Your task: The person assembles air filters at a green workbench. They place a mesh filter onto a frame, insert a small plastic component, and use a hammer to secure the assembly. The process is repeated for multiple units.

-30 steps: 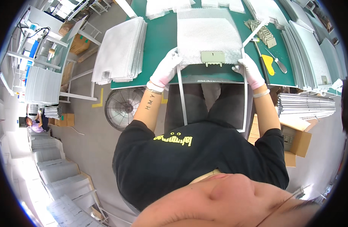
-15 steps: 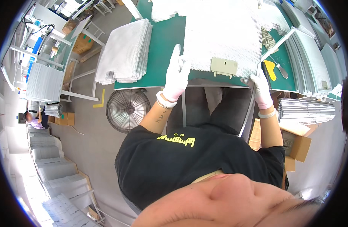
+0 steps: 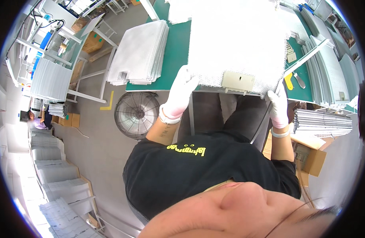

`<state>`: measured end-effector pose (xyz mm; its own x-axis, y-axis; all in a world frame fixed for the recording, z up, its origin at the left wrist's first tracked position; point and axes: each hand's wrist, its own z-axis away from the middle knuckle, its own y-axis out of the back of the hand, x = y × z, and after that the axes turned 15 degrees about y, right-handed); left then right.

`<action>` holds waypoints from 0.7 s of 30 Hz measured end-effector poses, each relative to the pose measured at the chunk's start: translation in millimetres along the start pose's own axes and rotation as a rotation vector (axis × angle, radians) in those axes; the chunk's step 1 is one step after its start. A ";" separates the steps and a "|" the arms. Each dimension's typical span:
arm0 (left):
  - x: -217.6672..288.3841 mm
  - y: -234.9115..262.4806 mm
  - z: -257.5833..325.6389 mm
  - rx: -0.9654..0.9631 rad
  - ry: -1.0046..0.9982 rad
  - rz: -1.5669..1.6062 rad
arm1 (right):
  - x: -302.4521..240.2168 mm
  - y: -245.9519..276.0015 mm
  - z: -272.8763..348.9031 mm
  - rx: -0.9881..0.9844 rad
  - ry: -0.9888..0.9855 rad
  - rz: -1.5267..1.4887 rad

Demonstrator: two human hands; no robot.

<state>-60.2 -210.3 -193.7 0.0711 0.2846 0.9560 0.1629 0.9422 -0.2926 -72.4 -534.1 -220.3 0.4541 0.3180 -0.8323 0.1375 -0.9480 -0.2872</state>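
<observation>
A large white mesh panel [image 3: 236,43] lies before me over the green tabletop, its near edge at the table's front. A beige plastic plate [image 3: 238,81] with small tabs sits at the middle of that edge. My left hand [image 3: 179,95], in a white glove, has its thumb and fingers closed at the panel's left near corner. My gloved right hand [image 3: 278,108] is closed at the right near corner. A thin pale strip [image 3: 305,58] slants away beyond this hand; whether the hand grips it too I cannot tell.
Stacked mesh panels [image 3: 139,51] stand at the left, with more panels [image 3: 323,65] at the right. A yellow-handled tool [image 3: 288,81] and a scraper [image 3: 299,81] lie right of my panel. A floor fan [image 3: 137,115] and an open carton [image 3: 311,160] stand below.
The panel and its beige plate have come nearer to me and look larger, as if raised. My left fingers, outstretched before, have closed at the panel's edge. My right hand has moved slightly nearer to me.
</observation>
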 end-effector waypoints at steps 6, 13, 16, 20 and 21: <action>-7.7 33.9 37.3 0.407 -0.324 -0.180 | -23.9 -46.9 -10.1 -0.138 0.022 0.069; 66.6 47.4 -37.9 0.505 -0.928 -0.720 | -43.7 -63.5 -108.6 -0.007 0.390 0.470; 112.1 5.4 -76.6 0.207 -0.463 -0.231 | -43.5 -55.1 -149.6 0.050 0.497 0.297; 92.9 -9.2 -121.9 0.318 -0.537 -0.383 | -31.9 -41.3 -153.6 0.209 0.564 0.528; 82.6 -10.0 -126.2 0.318 -0.586 -0.373 | -21.8 -31.7 -150.7 0.241 0.594 0.617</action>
<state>68.2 -218.4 -114.4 -0.4813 -0.0991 0.8709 -0.2240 0.9745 -0.0129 46.0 -513.3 -121.6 0.7767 -0.3727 -0.5078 -0.4410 -0.8973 -0.0159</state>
